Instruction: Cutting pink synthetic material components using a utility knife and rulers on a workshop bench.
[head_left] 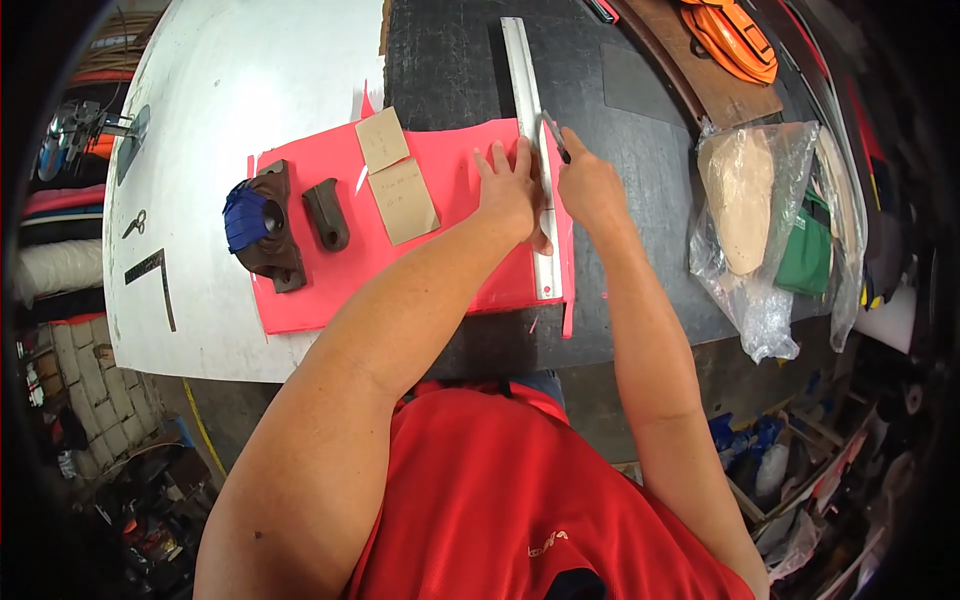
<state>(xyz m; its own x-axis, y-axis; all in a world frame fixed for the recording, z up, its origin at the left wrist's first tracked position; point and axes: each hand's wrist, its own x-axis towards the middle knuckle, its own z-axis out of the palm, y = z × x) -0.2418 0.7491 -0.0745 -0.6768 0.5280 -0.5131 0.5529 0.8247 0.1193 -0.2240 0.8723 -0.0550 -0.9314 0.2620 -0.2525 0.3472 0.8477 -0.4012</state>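
Observation:
A pink sheet (pixel 455 160) lies flat across a white board and a dark table surface. Along its right side runs a long metal ruler (pixel 518 60), reaching past the sheet's far edge. My left hand (pixel 508 195) presses down beside and against this ruler, its fingers spread. In my right hand (pixel 592 190) is a cutter knife (pixel 556 133), its blade close to the ruler's right edge. A narrow pink strip (pixel 568 300) shows right of the ruler. Two brown card pieces (pixel 405 205) rest on the sheet, left of my left hand.
A dark metal block with blue tape (pixel 247 215) and a smaller dark block (pixel 326 215) sit on the sheet's left part. Scissors (pixel 134 222) and a black angle square (pixel 155 285) are far left. Right stand clear plastic bags (pixel 715 215), a green pouch (pixel 805 250) and an orange bag (pixel 735 40).

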